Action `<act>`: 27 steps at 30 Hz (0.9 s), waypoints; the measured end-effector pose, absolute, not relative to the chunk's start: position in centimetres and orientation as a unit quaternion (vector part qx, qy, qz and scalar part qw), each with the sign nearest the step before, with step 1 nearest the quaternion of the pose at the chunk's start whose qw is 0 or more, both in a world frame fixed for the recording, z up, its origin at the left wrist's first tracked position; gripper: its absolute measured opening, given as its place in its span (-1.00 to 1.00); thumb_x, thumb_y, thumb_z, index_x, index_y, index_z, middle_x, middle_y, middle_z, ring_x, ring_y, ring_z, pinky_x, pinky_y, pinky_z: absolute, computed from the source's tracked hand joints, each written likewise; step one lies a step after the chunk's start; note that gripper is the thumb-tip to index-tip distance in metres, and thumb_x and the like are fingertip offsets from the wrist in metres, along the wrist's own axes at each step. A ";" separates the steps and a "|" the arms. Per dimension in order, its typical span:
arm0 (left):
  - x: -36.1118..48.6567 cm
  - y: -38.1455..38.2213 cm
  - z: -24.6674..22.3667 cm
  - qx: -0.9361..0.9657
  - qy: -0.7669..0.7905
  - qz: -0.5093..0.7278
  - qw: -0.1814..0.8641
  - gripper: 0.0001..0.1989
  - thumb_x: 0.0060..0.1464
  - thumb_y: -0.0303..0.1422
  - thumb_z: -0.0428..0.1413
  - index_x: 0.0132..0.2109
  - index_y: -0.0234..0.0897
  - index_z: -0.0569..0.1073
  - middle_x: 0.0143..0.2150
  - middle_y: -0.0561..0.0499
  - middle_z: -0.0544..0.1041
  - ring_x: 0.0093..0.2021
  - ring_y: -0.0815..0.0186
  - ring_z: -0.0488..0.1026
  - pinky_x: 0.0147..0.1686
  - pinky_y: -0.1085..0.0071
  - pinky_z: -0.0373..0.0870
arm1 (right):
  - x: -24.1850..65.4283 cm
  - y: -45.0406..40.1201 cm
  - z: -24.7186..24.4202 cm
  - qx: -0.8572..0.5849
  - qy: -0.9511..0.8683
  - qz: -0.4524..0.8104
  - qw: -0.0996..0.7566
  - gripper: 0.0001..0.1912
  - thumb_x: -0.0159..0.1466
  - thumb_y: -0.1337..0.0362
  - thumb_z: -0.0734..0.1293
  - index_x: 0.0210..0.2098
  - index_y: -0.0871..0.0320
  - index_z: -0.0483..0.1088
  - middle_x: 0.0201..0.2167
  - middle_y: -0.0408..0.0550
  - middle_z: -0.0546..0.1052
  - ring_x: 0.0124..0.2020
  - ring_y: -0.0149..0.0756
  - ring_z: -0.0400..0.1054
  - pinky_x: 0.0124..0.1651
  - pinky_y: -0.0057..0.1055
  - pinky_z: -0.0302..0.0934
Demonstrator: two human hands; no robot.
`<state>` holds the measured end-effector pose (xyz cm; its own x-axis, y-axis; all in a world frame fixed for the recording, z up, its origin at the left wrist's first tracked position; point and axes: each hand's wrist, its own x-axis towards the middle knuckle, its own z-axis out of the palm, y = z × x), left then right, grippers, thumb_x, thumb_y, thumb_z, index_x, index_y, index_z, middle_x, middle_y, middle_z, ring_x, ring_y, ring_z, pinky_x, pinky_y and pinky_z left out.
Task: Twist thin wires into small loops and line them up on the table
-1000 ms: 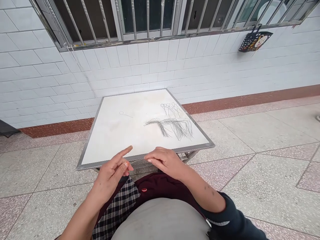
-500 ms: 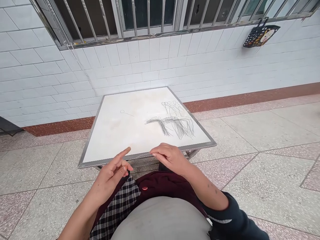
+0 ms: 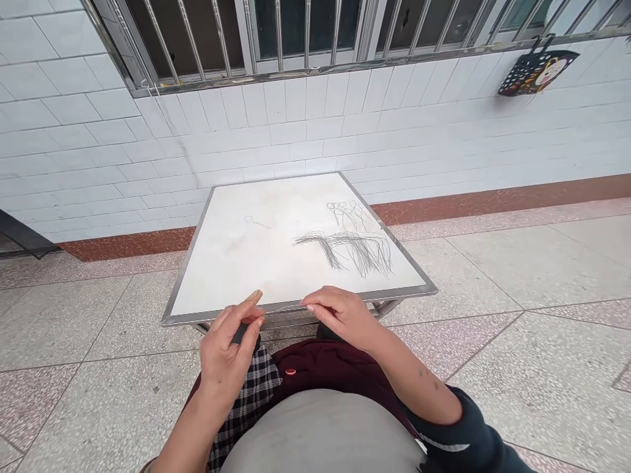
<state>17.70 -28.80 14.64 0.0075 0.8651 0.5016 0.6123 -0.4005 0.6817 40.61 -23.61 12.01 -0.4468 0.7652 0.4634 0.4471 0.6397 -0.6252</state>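
A thin wire (image 3: 283, 308) runs between my hands over the near edge of a white table (image 3: 236, 263). My right hand (image 3: 342, 315) pinches its right end between thumb and fingers. At its left end is my left hand (image 3: 231, 335), thumb and fingertips brought close together around it, the index finger raised. Many dark thin wires (image 3: 362, 249) lie in a loose bunch on the table's right half. Behind them are several wires with looped ends (image 3: 345, 211). A single looped wire (image 3: 256, 222) lies apart on the left half.
A white tiled wall (image 3: 276, 131) with a barred window (image 3: 305, 33) stands behind the table. A patterned bag (image 3: 535, 72) hangs from the bars at the right. Stone-tiled floor (image 3: 493, 355) surrounds the table.
The fingers of my left hand have drawn together at the wire's left end, and that hand has turned more upright. The whole view has shifted slightly, moving the table rightward.
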 end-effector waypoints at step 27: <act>16.7 -29.6 14.9 0.782 0.501 0.363 0.079 -0.56 0.20 -0.44 -0.02 0.21 -0.06 0.25 -0.32 0.09 0.48 -0.29 0.33 0.43 -0.25 0.39 0.37 | 41.7 -23.4 12.8 -0.293 -0.878 0.144 0.351 -0.76 0.37 0.33 0.14 -0.17 0.11 0.44 -0.44 -0.12 0.53 -0.39 -0.34 0.30 -0.30 -0.41 0.20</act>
